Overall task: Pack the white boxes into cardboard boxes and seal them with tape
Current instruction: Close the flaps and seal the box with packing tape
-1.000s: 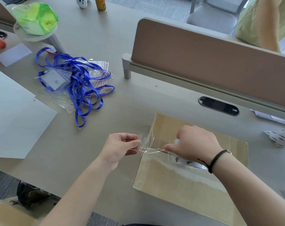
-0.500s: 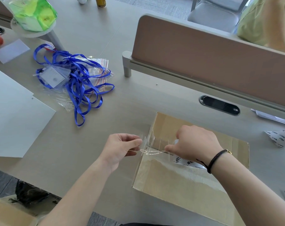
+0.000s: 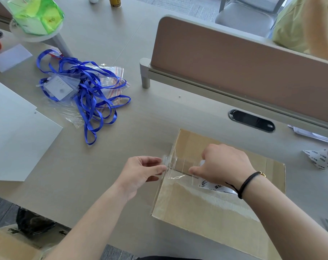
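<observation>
While the flaps of the cardboard box [image 3: 212, 209] are folded shut, the sealing is only part done. From the head view, the box sits on the near right part of the worktop [image 3: 106, 166]. A strip of clear tape [image 3: 175, 166] runs along the middle seam at the left end of the box and sticks out past the left edge.

The left hand [image 3: 140, 172] pinches the loose end of the tape just beside the left side of the box. The right hand [image 3: 221, 164] is on top of the box, fingers curled down, and seems to hold the tape at the seam. I cannot tell if a tape roll is under that hand. A white label with print shows just under the right wrist.

No white boxes can be seen, so my guess is they are inside already. What looks left is to press the tape end down over the left side, then tape the rest of the seam. More clear tape shines across the near part of the lid.

Far to the left lie blue lanyards [image 3: 88, 94] and a big white sheet [image 3: 14, 132]. Another cardboard box [image 3: 7, 244] sits low at the near left, below the worktop.
</observation>
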